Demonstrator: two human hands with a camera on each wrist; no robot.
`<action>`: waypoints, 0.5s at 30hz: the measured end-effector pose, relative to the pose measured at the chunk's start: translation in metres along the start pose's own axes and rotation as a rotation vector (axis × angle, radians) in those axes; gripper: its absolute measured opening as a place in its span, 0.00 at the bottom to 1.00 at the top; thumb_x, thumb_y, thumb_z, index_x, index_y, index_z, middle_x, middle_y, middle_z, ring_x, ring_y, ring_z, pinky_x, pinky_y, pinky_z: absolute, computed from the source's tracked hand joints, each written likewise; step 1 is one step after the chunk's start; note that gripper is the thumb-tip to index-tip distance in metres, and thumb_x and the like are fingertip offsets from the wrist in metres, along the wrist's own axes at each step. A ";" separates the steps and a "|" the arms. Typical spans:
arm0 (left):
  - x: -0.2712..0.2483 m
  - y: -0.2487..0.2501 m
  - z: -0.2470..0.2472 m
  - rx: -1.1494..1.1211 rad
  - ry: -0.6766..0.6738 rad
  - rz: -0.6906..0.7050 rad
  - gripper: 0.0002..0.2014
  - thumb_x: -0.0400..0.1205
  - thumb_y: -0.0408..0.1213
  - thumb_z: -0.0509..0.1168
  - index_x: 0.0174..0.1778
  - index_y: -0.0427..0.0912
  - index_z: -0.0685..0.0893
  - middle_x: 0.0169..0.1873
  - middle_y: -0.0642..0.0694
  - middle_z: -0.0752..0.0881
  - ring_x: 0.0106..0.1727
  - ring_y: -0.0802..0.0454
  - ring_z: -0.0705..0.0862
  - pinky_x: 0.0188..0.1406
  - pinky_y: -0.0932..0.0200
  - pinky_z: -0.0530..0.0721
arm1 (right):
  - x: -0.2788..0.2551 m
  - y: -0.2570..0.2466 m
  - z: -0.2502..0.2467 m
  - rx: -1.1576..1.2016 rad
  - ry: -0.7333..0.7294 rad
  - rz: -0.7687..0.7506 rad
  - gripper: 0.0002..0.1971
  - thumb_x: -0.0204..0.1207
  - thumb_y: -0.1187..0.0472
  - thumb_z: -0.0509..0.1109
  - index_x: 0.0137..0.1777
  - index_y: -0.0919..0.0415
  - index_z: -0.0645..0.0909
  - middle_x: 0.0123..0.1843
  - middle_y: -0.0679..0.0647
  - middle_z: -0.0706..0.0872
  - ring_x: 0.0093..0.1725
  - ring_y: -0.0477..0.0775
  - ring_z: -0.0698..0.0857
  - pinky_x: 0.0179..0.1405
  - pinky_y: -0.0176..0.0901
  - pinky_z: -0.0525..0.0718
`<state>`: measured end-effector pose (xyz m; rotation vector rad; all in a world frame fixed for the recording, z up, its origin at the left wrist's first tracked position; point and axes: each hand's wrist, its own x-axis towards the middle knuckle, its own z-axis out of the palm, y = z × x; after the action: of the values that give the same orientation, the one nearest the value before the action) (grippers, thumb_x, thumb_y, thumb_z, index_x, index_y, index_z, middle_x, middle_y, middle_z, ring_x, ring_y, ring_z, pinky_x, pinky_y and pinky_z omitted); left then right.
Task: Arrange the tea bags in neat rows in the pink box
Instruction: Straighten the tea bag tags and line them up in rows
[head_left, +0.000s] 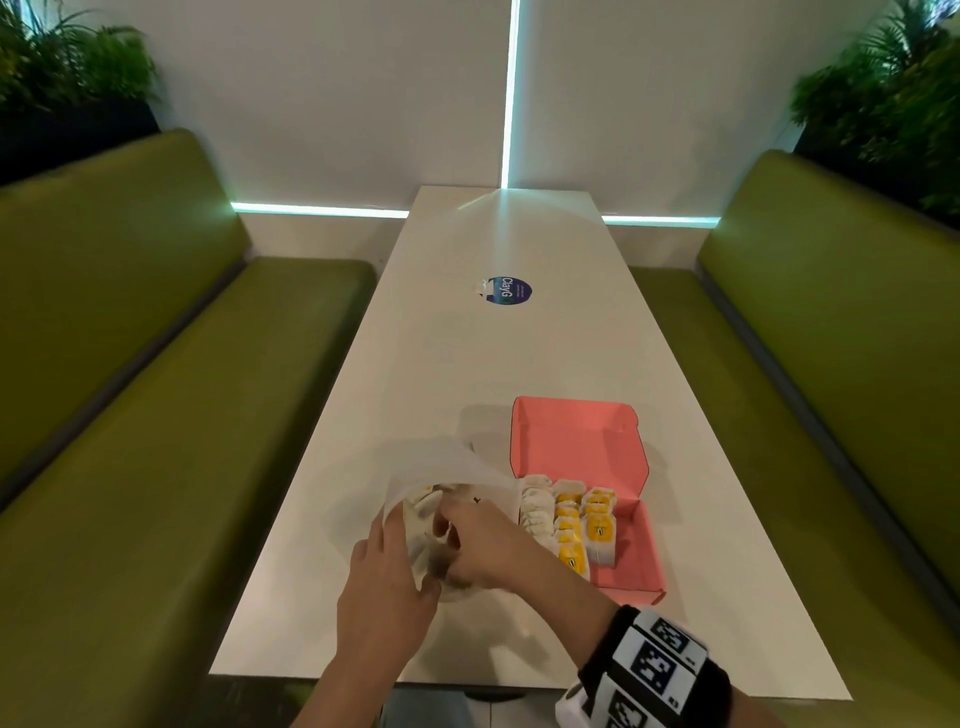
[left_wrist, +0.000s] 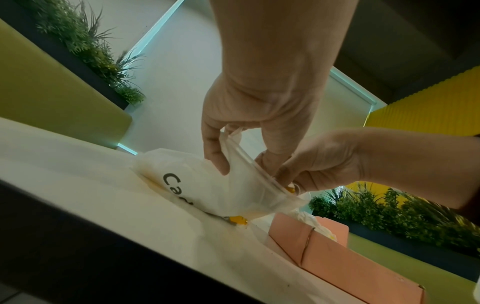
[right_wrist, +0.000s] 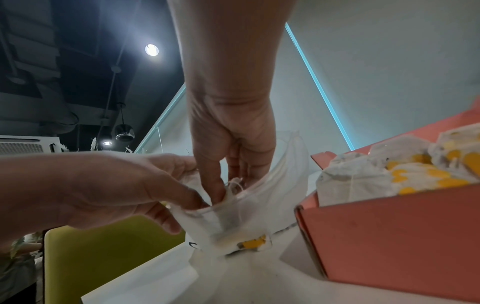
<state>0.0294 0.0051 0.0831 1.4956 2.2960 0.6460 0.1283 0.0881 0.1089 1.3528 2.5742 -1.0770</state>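
Note:
A clear plastic bag (head_left: 447, 467) (left_wrist: 187, 181) lies on the white table (head_left: 467, 364), left of the open pink box (head_left: 636, 545) (right_wrist: 389, 226). My left hand (head_left: 415, 556) (left_wrist: 241, 162) pinches the bag's rim and holds its mouth up. My right hand (head_left: 447, 535) (right_wrist: 228, 191) reaches into the bag, its fingertips pinched on a tea bag seen through the plastic. Another yellow-tagged tea bag (right_wrist: 253, 243) (left_wrist: 237, 219) lies at the bag's bottom. Several tea bags (head_left: 571, 519) (right_wrist: 363, 176) stand in rows in the box's left part. The box's right part is bare.
A round blue sticker (head_left: 504, 291) sits further up the long table. Green benches (head_left: 156, 415) (head_left: 831, 389) run along both sides, with plants (head_left: 67, 67) behind them. The pink lid (head_left: 571, 436) stands open at the box's far side.

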 end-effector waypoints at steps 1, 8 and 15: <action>0.000 0.000 0.000 0.006 0.000 -0.004 0.37 0.79 0.51 0.66 0.79 0.48 0.54 0.74 0.50 0.68 0.67 0.51 0.74 0.61 0.55 0.79 | 0.000 0.000 0.000 -0.010 0.022 -0.016 0.19 0.71 0.69 0.71 0.62 0.63 0.75 0.57 0.61 0.81 0.46 0.52 0.75 0.41 0.40 0.72; -0.002 -0.014 0.004 -0.010 -0.022 0.016 0.35 0.80 0.49 0.64 0.79 0.45 0.55 0.78 0.47 0.64 0.69 0.48 0.72 0.65 0.55 0.76 | -0.010 0.001 -0.009 0.219 0.288 -0.133 0.07 0.71 0.68 0.68 0.48 0.64 0.82 0.39 0.51 0.81 0.39 0.48 0.77 0.39 0.38 0.76; -0.013 -0.025 0.000 0.012 -0.144 0.131 0.28 0.74 0.71 0.52 0.70 0.70 0.69 0.82 0.51 0.37 0.81 0.44 0.57 0.73 0.30 0.60 | -0.044 0.022 -0.047 0.746 0.344 -0.112 0.16 0.62 0.76 0.72 0.35 0.52 0.80 0.32 0.48 0.80 0.33 0.43 0.77 0.36 0.35 0.76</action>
<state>0.0152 -0.0156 0.0698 1.6521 2.1128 0.5397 0.1841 0.0934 0.1472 1.6451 2.5923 -2.1442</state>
